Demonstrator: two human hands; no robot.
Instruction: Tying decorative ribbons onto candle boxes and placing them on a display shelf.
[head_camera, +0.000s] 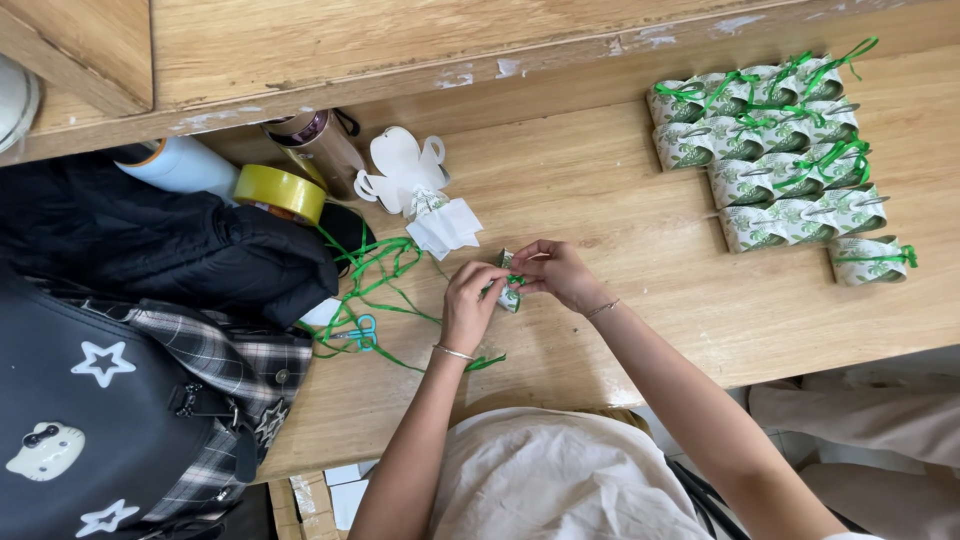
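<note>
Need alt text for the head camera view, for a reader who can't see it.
Seen from above, a person's left hand and right hand together hold a small green-patterned box with green ribbon over a wooden table. Finished boxes sit in rows at right; loose ribbon, scissors and tape lie left.

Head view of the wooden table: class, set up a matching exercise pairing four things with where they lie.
Things:
1. Roll of yellow tape
2. Rows of green-ribboned patterned paper boxes
3. Black bag with white stars
4. Small green-patterned box

Places:
A. far right of the table
B. between both hands
C. beside the dark jacket
D. near left corner

Pairs: 1-C, 2-A, 3-D, 4-B
</note>
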